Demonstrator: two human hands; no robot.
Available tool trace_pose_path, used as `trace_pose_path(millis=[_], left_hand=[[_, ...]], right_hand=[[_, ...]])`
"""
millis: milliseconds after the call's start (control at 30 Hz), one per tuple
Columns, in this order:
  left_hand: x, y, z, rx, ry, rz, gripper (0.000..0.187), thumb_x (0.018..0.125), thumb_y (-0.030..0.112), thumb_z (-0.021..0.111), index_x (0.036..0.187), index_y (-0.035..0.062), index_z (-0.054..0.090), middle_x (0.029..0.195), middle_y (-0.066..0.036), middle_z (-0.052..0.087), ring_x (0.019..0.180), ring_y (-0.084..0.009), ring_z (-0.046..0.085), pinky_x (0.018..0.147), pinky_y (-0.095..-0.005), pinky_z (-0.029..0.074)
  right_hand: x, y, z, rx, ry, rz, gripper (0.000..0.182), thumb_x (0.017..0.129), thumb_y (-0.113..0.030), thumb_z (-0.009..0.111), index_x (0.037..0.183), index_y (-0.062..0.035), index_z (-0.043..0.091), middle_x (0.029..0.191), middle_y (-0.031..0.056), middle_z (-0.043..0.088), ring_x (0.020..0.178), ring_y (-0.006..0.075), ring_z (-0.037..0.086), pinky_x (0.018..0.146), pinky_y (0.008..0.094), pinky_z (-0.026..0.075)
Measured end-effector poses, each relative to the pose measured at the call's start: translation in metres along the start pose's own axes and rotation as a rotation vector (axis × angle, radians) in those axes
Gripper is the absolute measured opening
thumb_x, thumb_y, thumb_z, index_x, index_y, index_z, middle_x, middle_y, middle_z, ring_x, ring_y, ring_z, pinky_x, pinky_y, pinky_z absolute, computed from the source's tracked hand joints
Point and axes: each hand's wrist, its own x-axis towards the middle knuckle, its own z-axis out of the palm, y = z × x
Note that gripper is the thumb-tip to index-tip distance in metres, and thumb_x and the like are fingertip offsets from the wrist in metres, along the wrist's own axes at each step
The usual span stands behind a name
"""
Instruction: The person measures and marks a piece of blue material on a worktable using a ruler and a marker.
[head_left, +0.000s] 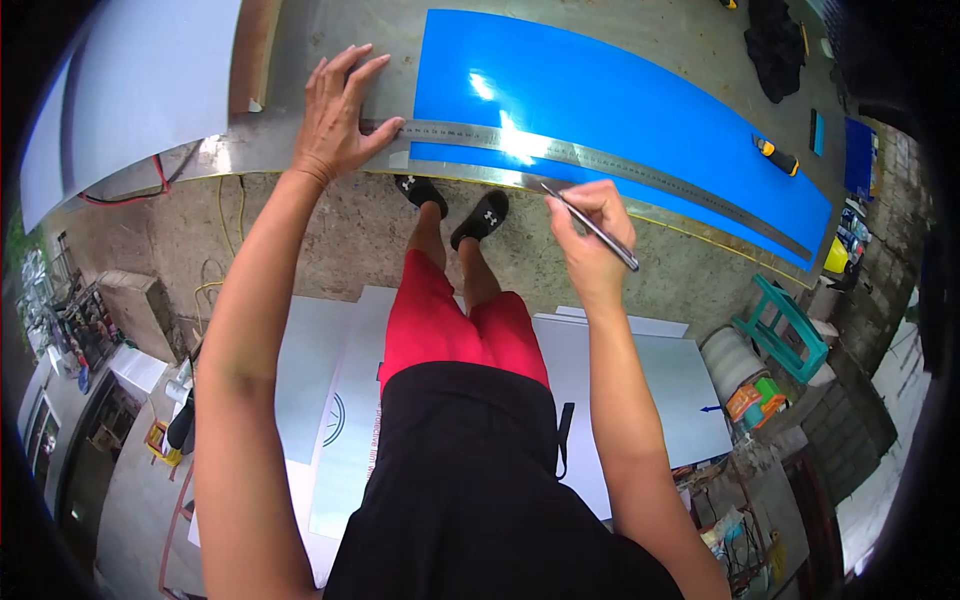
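Blue sheet bears ruler; orange package hides its contents.

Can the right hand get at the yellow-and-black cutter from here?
Probably yes: the cutter lies uncovered by the blue sheet's edge, though the right hand holds a pen-like tool.

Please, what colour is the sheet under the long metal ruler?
The smooth flat sheet is bright blue; head view shows it best.
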Motion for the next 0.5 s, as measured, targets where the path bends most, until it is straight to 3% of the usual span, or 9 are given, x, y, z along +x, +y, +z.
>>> trace_pose_path(millis=[300,500], left_hand=[[0.000,0.000,0.002,0.021,-0.017,0.004,0.088,0.082,0.047,0.079,0.158,0.0246,0.041,0.160,-0.006,0.040,0.154,-0.0292,0.034,0.131,-0.0541,0.019],[0.000,-0.002,0.003,-0.002,-0.003,0.004,0.088,0.081,0.052,0.079,0.157,0.0292,0.043,0.158,-0.004,0.041,0.151,-0.0264,0.036,0.130,-0.0522,0.021]], right_hand=[[0.038,0.026,0.029,0.014,-0.041,-0.081,0.015,0.083,0.006,0.078,0.094,-0.0002,0.070,0.095,0.0074,0.068,0.075,0.0077,0.059,0.065,0.0224,0.047],[0.047,0.038,0.037,-0.083,-0.076,-0.060,0.015,0.083,0.006,0.079,0.093,-0.0005,0.070,0.092,0.0082,0.069,0.077,0.0110,0.064,0.067,0.0251,0.053]])
